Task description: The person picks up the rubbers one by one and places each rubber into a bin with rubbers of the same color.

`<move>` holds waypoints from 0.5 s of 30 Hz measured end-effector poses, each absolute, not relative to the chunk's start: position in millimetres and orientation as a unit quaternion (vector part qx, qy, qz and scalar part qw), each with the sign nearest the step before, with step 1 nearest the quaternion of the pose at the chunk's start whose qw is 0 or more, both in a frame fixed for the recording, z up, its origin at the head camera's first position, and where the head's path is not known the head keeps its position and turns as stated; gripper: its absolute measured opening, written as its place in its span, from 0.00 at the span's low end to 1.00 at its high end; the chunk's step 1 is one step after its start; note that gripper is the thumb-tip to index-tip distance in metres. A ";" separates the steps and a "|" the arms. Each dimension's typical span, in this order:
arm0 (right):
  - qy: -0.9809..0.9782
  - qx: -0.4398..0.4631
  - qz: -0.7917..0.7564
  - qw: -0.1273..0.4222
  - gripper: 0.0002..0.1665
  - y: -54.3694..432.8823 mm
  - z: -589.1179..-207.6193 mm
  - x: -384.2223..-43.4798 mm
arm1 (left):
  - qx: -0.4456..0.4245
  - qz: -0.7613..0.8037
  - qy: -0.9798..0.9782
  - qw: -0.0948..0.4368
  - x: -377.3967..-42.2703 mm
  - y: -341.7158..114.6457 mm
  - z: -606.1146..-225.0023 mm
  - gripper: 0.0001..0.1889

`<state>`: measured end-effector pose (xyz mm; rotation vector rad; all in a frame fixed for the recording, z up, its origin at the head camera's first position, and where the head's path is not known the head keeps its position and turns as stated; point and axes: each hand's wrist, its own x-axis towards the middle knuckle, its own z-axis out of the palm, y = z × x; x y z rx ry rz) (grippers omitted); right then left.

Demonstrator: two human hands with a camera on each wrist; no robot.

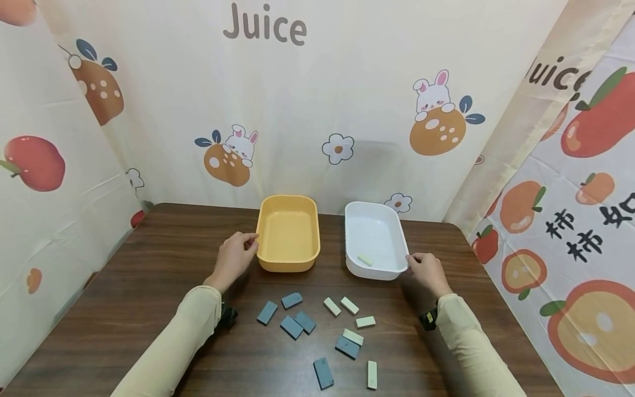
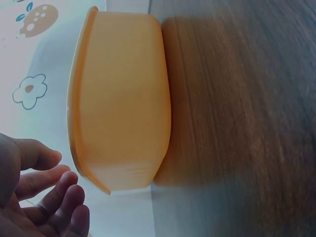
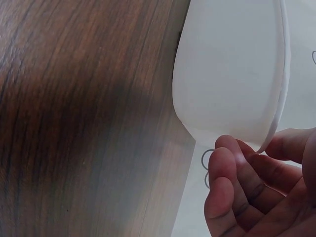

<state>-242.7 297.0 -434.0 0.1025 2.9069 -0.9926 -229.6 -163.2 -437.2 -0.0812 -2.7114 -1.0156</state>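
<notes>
My left hand [image 1: 237,255] is at the left side of the yellow tub [image 1: 317,242], fingers loosely bent. In the left wrist view, the thumb and fingertips [image 2: 58,157] lie just beside the tub's rim, with a small gap showing. My right hand [image 1: 428,271] pinches the rim of the white tub [image 1: 399,237] at its near right side; in the right wrist view the thumb is on one side of the rim and the fingers [image 3: 232,153] on the other. A pale cream block [image 1: 365,259] lies inside the white tub. Nothing shows inside the yellow one.
Several blue-grey blocks [image 1: 267,312] and several cream blocks [image 1: 372,375] are scattered on the brown wooden table [image 1: 149,286] in front of the tubs. One cream block [image 1: 353,336] touches or overlaps a blue-grey block [image 1: 347,347]. A printed curtain [image 1: 297,110] hangs behind the table.
</notes>
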 end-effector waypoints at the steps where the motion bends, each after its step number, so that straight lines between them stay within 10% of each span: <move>1: 0.945 0.032 -0.323 0.034 0.22 297.3 -434.4 -243.0 | -0.028 -0.348 -0.929 0.122 -229.0 -162.8 -436.9 0.16; 15: 0.945 0.030 -0.326 0.028 0.22 298.1 -436.5 -248.5 | -0.064 -0.349 -0.926 0.127 -225.2 -155.3 -436.4 0.15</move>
